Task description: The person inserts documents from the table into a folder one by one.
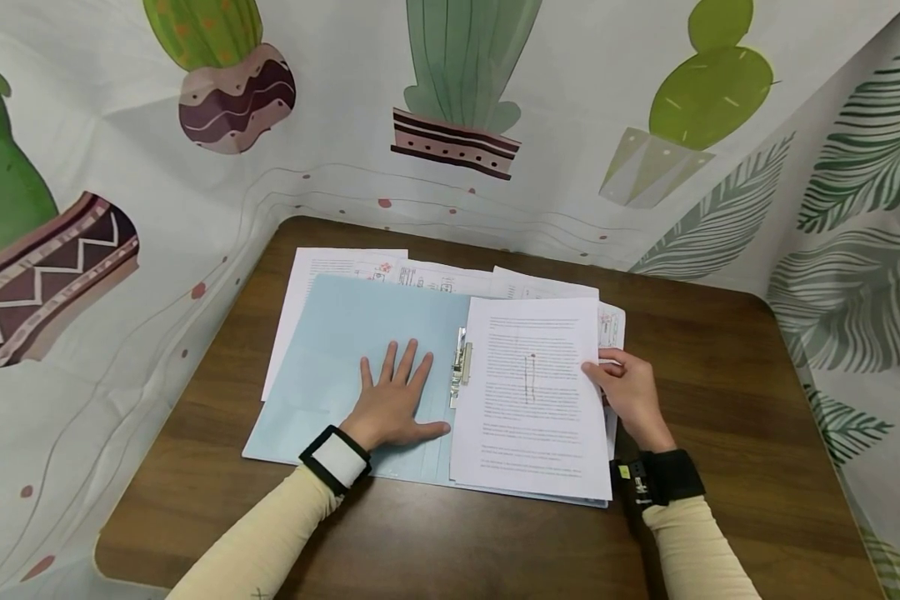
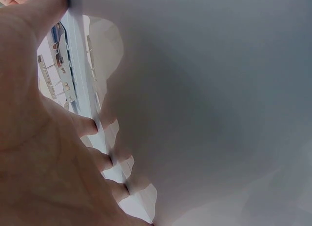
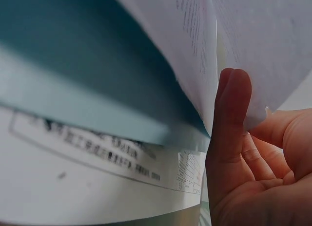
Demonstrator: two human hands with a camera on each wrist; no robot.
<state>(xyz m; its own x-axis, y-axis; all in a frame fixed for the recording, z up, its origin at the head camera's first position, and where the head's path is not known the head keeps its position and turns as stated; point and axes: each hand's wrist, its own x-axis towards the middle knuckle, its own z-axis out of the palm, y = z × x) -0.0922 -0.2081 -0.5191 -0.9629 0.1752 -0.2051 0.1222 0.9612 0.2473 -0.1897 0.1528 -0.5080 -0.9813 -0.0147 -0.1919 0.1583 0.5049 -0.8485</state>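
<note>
A light blue folder (image 1: 322, 358) lies spread out on the table, with a metal lever clip (image 1: 461, 367) along its spine. My left hand (image 1: 393, 408) rests flat on the inside of its left cover, fingers spread. Printed sheets (image 1: 532, 425) lie over the right side. My right hand (image 1: 633, 396) pinches their right edge between thumb and fingers. In the right wrist view the sheets (image 3: 195, 50) rise away from the blue cover (image 3: 97, 80) at that hand (image 3: 263, 172). The left wrist view shows the clip (image 2: 63, 65) beyond the thumb.
Several loose printed papers (image 1: 450, 275) stick out from under the folder at the back, left and right. The dark brown wooden table (image 1: 735, 417) has rounded corners. A cactus-print cloth (image 1: 330, 108) hangs behind and beside it.
</note>
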